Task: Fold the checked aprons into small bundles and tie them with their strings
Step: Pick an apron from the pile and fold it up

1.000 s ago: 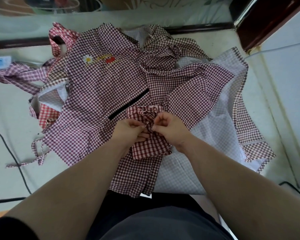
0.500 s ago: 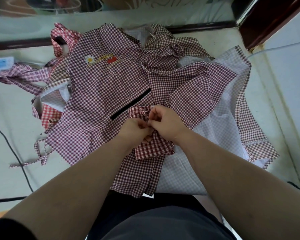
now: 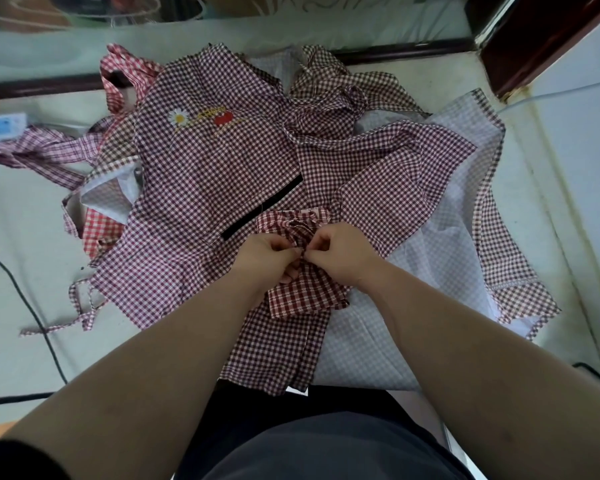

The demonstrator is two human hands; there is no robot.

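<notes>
A small folded bundle of dark red checked apron [image 3: 303, 296] lies on top of a heap of loose aprons. My left hand [image 3: 264, 256] and my right hand [image 3: 340, 251] meet over its middle, and each pinches the bundle's string [image 3: 302, 251] where it crosses the cloth. The fingertips hide the knot. Under the bundle spreads a large maroon checked apron [image 3: 205, 188] with a daisy and heart embroidered on it and a black pocket slit.
More checked aprons lie around: a red one [image 3: 99, 223] at the left, a pale-lined one [image 3: 465, 237] at the right. Loose strings [image 3: 80, 306] trail left. A black cable [image 3: 32, 306] crosses the pale table; a power strip [image 3: 0, 124] sits far left.
Both hands have stayed over the bundle, working the string with small finger movements; the right hand has shifted slightly toward me. The bundle has not moved.
</notes>
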